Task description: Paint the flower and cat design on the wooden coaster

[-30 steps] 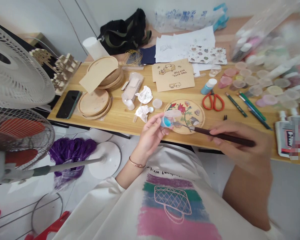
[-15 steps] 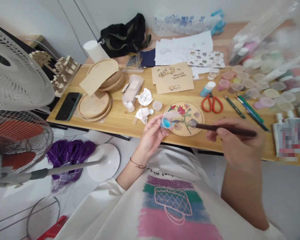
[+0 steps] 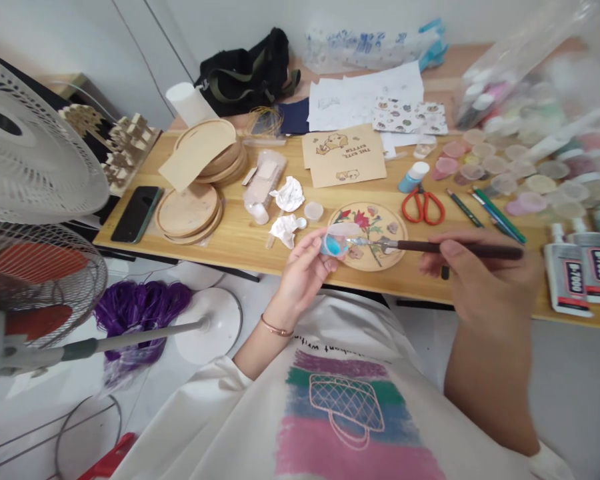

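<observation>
My left hand [image 3: 303, 268] is closed around a small clear cup [image 3: 334, 247] with bright blue paint in it, its lid flipped open. In my right hand [image 3: 487, 283] is a palette knife [image 3: 417, 246], gripped by its long dark handle. The thin metal end points left, its tip at the cup's mouth; I cannot tell if it touches the paint. Behind and below them on the table lies a round wooden board [image 3: 377, 265] with red flowers and green stems, partly hidden by the cup and the knife.
Red-handled scissors [image 3: 423, 205], a blue paint bottle [image 3: 413, 177] and pencils [image 3: 497, 212] lie beyond the board. Several small cups [image 3: 494, 165] and glue tubes [image 3: 566, 273] stand at the right. Crumpled tissues [image 3: 285, 228], wooden plates [image 3: 187, 208] and a phone [image 3: 136, 212] lie leftward.
My right hand has shifted slightly to the right with the palette knife, drawing its tip back a little. My left hand and the cup stay almost in place.
</observation>
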`<state>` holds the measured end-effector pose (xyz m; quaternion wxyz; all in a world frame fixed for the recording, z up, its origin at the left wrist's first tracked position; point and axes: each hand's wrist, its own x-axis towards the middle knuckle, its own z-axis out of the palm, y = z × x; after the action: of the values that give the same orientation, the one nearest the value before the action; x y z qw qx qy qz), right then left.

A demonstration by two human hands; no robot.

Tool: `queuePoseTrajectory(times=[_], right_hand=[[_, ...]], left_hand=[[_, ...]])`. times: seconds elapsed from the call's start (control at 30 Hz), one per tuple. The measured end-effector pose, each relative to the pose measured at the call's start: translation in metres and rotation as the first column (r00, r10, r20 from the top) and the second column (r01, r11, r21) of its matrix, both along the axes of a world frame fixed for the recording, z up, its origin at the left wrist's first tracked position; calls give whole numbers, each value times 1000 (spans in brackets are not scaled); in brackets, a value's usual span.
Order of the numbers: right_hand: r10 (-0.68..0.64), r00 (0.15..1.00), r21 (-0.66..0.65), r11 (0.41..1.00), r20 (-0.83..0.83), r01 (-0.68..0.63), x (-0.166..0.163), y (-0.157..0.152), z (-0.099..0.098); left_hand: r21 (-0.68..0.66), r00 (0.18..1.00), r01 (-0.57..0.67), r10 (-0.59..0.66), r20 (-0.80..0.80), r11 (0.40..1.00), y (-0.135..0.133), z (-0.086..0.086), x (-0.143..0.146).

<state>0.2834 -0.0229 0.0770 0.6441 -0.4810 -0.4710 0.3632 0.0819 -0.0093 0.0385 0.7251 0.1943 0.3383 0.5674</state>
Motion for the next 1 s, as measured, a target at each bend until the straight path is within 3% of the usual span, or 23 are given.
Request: queuePoseTrajectory(times=[0.23,0.33,0.47,0.6,0.7,0.83,1.0], right_hand=[[-61,998,26,998,-33,62,3,1,3],[-25,997,54,998,-73,29,4,2,3],[64,996,112,992,-62,-57,3,2,0],[62,994,202,976,91,-79,-2,0,-7],[86,979,159,980,185,-117,-4,-4,-12],[200,965,86,972,170,-217,3,-13,-17],[175,974,76,979,142,-187,20,-28,-27]], left_hand=[[-15,1000,-3,3,25,1000,1,-1,0],[-37,997,24,-22,72,999,0,0,0],[-73,972,173,-159,172,982,-7,5,6],[-92,907,353,-316,280,931,-16,7,24],[-71,837,471,-420,349,879,-23,6,39],[-77,791,542,-477,382,837,-28,7,55],[-114,759,597,-514,399,794,-29,8,69]])
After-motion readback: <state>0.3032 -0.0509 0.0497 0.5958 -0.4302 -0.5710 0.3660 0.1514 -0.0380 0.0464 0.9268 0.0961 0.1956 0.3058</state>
